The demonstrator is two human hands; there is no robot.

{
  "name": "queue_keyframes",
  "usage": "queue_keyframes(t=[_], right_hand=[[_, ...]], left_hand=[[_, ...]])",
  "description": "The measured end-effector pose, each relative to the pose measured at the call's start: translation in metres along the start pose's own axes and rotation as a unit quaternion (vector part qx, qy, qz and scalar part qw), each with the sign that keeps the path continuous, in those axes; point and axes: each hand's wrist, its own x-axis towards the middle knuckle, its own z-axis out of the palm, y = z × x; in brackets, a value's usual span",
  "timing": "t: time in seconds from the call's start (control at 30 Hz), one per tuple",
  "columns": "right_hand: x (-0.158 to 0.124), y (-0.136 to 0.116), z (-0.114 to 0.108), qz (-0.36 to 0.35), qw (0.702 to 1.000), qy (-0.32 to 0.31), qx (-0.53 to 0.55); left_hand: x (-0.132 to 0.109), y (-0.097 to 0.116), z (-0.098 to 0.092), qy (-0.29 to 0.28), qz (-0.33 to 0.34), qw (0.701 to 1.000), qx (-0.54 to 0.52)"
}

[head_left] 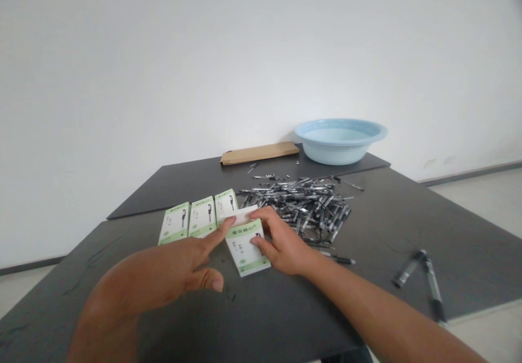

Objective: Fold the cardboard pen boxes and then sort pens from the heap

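Note:
A white and green pen box (247, 249) with a pen printed on its front is tilted above the dark table. My right hand (284, 242) grips its right side, thumb on the front and fingers at the top edge. The box's white top flap (240, 218) stands raised. My left hand (196, 262) reaches in from the left, index finger stretched out and touching the flap, thumb held apart; its other fingers are partly hidden. Behind the hands, three similar boxes (203, 215) stand in a row. To the right lies a big pile of black and clear pens (304, 202).
A light blue basin (338, 154) stands at the back right of the table (391, 205). Left of it lies a flat brown cardboard piece (261, 153). Two loose pens (433, 284) lie near the right front edge. A white wall rises behind.

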Motion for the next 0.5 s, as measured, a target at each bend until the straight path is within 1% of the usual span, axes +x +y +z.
queue_keyframes(t=[0.07,0.3,0.5], right_hand=[[-0.001,0.002,0.001,0.012,1.0,0.003,0.006],[-0.003,0.008,0.003,0.029,0.999,0.004,0.024],[-0.004,0.009,0.003,0.035,0.996,-0.011,0.083]], left_hand=[[-0.002,-0.003,0.0,-0.017,-0.008,1.0,-0.024],[-0.011,-0.008,-0.001,0.001,-0.007,0.999,-0.039],[-0.01,-0.006,0.001,-0.013,-0.017,0.999,-0.045]])
